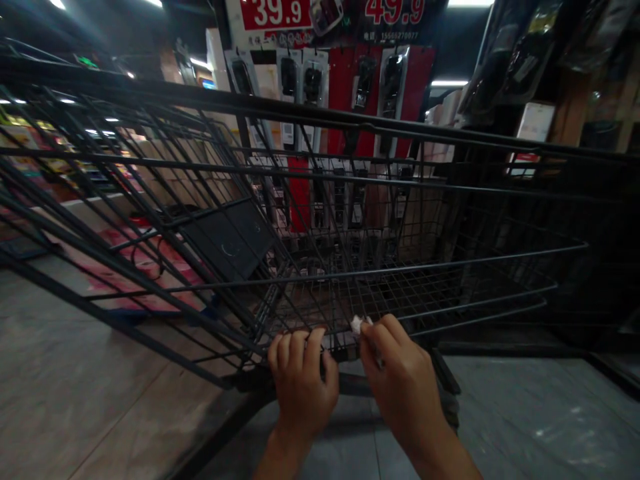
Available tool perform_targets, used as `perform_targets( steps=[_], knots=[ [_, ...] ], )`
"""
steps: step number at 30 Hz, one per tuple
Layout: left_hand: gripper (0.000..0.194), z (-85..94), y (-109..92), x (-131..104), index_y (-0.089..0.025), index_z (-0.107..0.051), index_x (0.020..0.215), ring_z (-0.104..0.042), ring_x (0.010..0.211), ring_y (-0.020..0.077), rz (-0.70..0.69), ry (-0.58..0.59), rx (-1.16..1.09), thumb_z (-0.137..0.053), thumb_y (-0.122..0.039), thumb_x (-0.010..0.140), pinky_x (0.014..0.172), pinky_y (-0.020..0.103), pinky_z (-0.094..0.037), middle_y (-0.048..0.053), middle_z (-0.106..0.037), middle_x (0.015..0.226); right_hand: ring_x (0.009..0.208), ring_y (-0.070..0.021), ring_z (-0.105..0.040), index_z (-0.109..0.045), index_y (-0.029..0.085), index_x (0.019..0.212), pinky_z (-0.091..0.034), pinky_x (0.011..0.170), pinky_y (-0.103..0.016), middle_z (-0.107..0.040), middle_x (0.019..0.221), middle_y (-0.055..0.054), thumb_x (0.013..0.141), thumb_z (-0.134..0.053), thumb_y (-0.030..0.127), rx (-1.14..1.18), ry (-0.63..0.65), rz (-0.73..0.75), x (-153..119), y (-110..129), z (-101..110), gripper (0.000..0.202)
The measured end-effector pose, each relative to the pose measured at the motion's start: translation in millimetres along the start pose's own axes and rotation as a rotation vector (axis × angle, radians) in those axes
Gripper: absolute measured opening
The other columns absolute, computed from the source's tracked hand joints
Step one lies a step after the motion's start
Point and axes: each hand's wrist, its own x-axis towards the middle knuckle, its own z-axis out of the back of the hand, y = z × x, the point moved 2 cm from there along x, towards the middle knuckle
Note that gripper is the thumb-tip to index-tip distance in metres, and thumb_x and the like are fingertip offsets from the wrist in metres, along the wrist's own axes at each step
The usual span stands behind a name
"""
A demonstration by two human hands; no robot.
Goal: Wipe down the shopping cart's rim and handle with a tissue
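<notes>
A black wire shopping cart stands side-on before me. My left hand is closed round the lower edge of its basket, fingers hooked over the bar. Just to the right, my right hand pinches a small crumpled white wad, perhaps tissue or cloth, against the same lower edge. Part of the wad is hidden by the fingers. Inside the basket at the left is a dark flat panel, tilted.
Behind the cart, a rack holds packaged goods under red price signs. Pink-and-white packs lie low at the left. The cart's dark lower frame slants above the tiled floor.
</notes>
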Motion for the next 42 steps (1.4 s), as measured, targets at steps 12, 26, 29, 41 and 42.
perform_targets(
  steps=[12, 26, 29, 41, 42],
  knots=[
    [0.024, 4.1, -1, 2, -0.015, -0.056, 0.106, -0.047, 0.092, 0.0226, -0.049, 0.019, -0.004, -0.050, -0.016, 0.084, 0.097, 0.042, -0.035, 0.006, -0.054, 0.089, 0.055, -0.0094, -0.049, -0.055, 0.020, 0.075, -0.036, 0.055, -0.022, -0.047, 0.068, 0.003, 0.089, -0.052, 0.014, 0.038, -0.008, -0.052, 2, -35, 18, 0.016],
    [0.023, -1.3, 2, 2, -0.015, -0.056, 0.104, -0.046, 0.089, 0.0233, -0.085, -0.029, 0.011, -0.049, -0.018, 0.083, 0.093, 0.043, -0.036, 0.006, -0.053, 0.086, 0.055, -0.0093, -0.054, -0.062, 0.020, 0.070, -0.041, 0.055, -0.023, -0.055, 0.064, 0.004, 0.080, -0.061, 0.021, 0.015, -0.060, -0.201, 13, -79, 50, 0.010],
    [0.021, -1.6, 1, 3, -0.015, -0.056, 0.102, -0.047, 0.088, 0.0237, -0.081, -0.056, 0.022, -0.047, -0.019, 0.083, 0.091, 0.044, -0.036, 0.006, -0.053, 0.085, 0.056, -0.0098, -0.055, -0.064, 0.020, 0.069, -0.042, 0.055, -0.023, -0.057, 0.065, 0.003, 0.079, -0.060, 0.021, 0.017, -0.078, -0.221, 14, -85, 54, 0.010],
    [0.022, -8.6, 5, 1, -0.015, -0.054, 0.102, -0.047, 0.088, 0.0249, -0.119, -0.120, 0.086, -0.048, -0.022, 0.081, 0.091, 0.047, -0.036, 0.007, -0.052, 0.085, 0.060, -0.0115, -0.058, -0.065, 0.017, 0.069, -0.047, 0.056, -0.025, -0.060, 0.072, 0.000, 0.077, -0.066, 0.021, -0.062, -0.249, -0.242, 14, -97, 56, 0.009],
    [0.022, -8.9, 5, 1, -0.016, -0.054, 0.101, -0.047, 0.087, 0.0249, -0.120, -0.134, 0.089, -0.048, -0.023, 0.082, 0.090, 0.047, -0.036, 0.007, -0.052, 0.085, 0.061, -0.0116, -0.058, -0.064, 0.017, 0.069, -0.047, 0.056, -0.025, -0.060, 0.072, 0.000, 0.077, -0.066, 0.020, -0.068, -0.264, -0.234, 14, -97, 56, 0.009]
  ],
)
